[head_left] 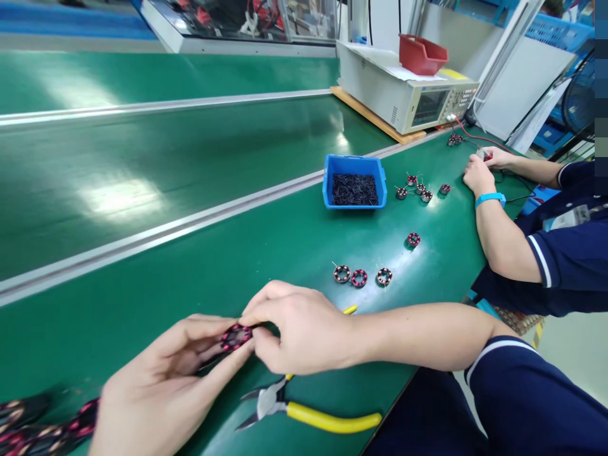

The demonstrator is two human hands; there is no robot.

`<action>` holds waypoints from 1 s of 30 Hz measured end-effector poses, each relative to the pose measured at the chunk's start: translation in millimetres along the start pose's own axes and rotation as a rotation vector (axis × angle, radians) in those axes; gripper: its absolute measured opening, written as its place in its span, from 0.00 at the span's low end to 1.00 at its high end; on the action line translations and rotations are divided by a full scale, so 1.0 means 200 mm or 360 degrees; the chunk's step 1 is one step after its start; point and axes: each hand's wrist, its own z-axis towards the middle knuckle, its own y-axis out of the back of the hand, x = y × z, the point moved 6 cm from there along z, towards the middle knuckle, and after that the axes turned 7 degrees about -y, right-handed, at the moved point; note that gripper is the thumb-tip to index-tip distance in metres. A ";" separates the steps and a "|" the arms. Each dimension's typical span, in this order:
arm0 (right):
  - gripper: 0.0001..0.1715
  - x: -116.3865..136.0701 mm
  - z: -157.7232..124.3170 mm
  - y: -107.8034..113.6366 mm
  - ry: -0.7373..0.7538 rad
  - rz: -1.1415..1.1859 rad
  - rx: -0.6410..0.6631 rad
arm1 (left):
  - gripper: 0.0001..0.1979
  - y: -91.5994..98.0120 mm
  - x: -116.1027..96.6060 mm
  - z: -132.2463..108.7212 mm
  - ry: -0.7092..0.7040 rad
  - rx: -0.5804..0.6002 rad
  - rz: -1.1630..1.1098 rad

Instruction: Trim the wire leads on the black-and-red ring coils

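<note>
My left hand [164, 383] and my right hand [297, 332] meet over the green bench [266, 240]. Both pinch one small ring-shaped coil part with pink and black windings [236, 335]. The left fingers support it from below and the right fingertips grip its right edge. Just beneath my right hand lie yellow-handled cutting pliers [308, 411], jaws pointing left. Three similar ring coils [360, 276] sit in a row a little beyond my right hand, and another one [413, 239] lies further right.
A blue bin of small black parts [354, 182] stands mid-bench. More coil parts [28, 424] pile at the lower left edge. A co-worker's hands [479, 174] work at the right near several coils [420, 188]. A white test instrument [403, 95] carries a red bin [422, 54].
</note>
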 end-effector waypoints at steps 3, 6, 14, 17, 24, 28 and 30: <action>0.13 0.04 -0.07 0.11 0.0118 -0.0177 -0.0078 | 0.14 0.02 -0.02 0.03 -0.0104 -0.0010 0.0203; 0.17 -0.05 -0.25 0.41 0.0234 -0.0215 -0.0811 | 0.16 0.08 -0.01 0.07 -0.0261 -0.0161 0.0603; 0.30 -0.76 -0.63 0.84 -0.0979 -0.0321 -0.1313 | 0.28 0.11 -0.05 0.09 -0.0328 -0.0279 0.0616; 0.21 -0.77 -0.58 0.83 -0.0924 -0.0088 -0.1271 | 0.28 0.11 -0.13 0.05 -0.0448 -0.0368 0.0467; 0.21 -0.37 -0.39 0.50 -0.0511 0.0983 -0.0482 | 0.13 0.06 -0.24 -0.08 -0.0396 -0.0219 -0.0204; 0.16 -0.18 -0.29 0.20 -0.0568 0.1715 0.0149 | 0.07 0.00 -0.27 -0.11 -0.0012 -0.0053 -0.0773; 0.17 -0.13 -0.26 0.10 -0.0637 0.1793 0.0310 | 0.10 -0.02 -0.26 -0.11 0.0187 -0.0008 -0.1036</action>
